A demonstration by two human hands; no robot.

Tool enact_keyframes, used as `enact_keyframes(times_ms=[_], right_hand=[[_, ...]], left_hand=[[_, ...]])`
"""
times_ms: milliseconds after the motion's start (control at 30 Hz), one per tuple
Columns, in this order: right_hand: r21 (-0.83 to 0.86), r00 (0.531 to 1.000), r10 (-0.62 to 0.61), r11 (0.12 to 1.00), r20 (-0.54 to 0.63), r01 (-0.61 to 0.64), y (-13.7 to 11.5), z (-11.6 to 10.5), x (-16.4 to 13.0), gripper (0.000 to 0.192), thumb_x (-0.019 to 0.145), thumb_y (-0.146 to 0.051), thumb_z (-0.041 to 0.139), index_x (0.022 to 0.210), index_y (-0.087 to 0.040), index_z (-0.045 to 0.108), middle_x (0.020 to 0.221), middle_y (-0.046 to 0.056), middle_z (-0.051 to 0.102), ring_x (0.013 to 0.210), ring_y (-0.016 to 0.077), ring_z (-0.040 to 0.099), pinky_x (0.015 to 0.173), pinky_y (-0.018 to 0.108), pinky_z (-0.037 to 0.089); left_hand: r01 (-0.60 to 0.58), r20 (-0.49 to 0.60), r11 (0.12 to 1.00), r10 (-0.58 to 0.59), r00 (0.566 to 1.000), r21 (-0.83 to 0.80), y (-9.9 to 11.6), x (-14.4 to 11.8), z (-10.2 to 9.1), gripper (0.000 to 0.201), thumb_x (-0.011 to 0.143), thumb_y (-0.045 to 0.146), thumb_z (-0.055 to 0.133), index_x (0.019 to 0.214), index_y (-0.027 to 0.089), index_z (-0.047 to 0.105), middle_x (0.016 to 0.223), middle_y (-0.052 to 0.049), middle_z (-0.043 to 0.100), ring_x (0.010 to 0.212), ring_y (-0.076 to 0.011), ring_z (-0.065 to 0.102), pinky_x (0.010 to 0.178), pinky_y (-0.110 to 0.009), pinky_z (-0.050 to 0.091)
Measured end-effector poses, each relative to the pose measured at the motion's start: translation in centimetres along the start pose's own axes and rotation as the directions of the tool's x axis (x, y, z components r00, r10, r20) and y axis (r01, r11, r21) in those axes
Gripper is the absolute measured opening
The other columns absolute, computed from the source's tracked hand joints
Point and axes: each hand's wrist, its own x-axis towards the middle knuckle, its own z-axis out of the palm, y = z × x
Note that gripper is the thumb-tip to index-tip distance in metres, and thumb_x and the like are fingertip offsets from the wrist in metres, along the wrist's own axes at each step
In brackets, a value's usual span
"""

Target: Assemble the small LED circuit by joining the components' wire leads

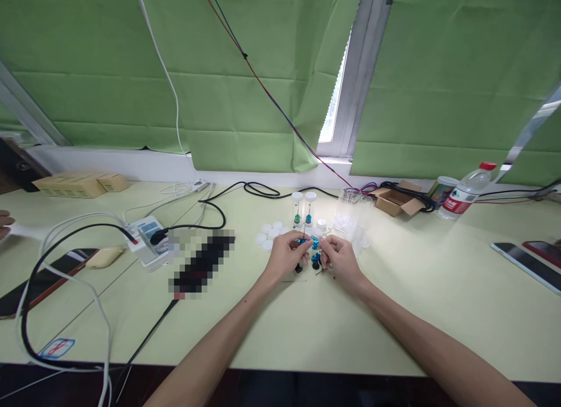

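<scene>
Two hands are meeting at mid-table: left hand [286, 254] and right hand [339, 256] are both pinching small blue parts [314, 243] between fingertips, close together but not touching. More blue and black parts [316, 259] are lying just beneath. Two capped vials [303, 208] are standing behind, white caps [267, 234] scattered beside them.

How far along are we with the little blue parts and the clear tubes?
Two capped clear plastic tubes stand upright, one holding a green piece, one a blue. In hand: the left hand and right hand pinch a small shiny blue metallic part between them. Left: loose blue parts on the table, empty clear tubes and flat white round caps unused.
</scene>
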Motion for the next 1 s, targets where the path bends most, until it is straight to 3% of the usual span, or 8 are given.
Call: enact_keyframes(times_ms=[633, 1000], right_hand=[[-0.141, 0.999, -0.028, 0.99, -0.016, 0.026, -1.1, 0.5, -0.5, 0.05, 0.083, -0.065, 0.057, 0.063, -0.02, 0.051, 0.04, -0.005, 0.047, 0.032, 0.0092, 0.038, 0.033, 0.022, 0.028], [-0.05, 1.0, -0.029, 0.998, 0.007, 0.029, -0.8, 0.4, -0.3, 0.048, 0.084, -0.061, 0.059, 0.059, -0.021, 0.049, 0.038, -0.007, 0.04, 0.035, 0.0105, 0.041, 0.039, 0.024, 0.034]], left_hand=[[0.054, 0.027, 0.997, -0.053, 0.998, -0.052, 0.3, 0.0, -0.1, 0.034, 0.074, 0.051, 0.07, 0.078, 0.017, 0.066, 0.055, 0.0, 0.061, 0.045, -0.0147, 0.059, 0.052, -0.026, 0.047], [0.04, 0.045, 0.998, -0.037, 0.998, -0.056, 0.6, -0.1, 0.0, 0.032, 0.076, 0.049, 0.068, 0.077, 0.017, 0.067, 0.052, 0.0, 0.06, 0.044, -0.0134, 0.056, 0.051, -0.025, 0.046]])
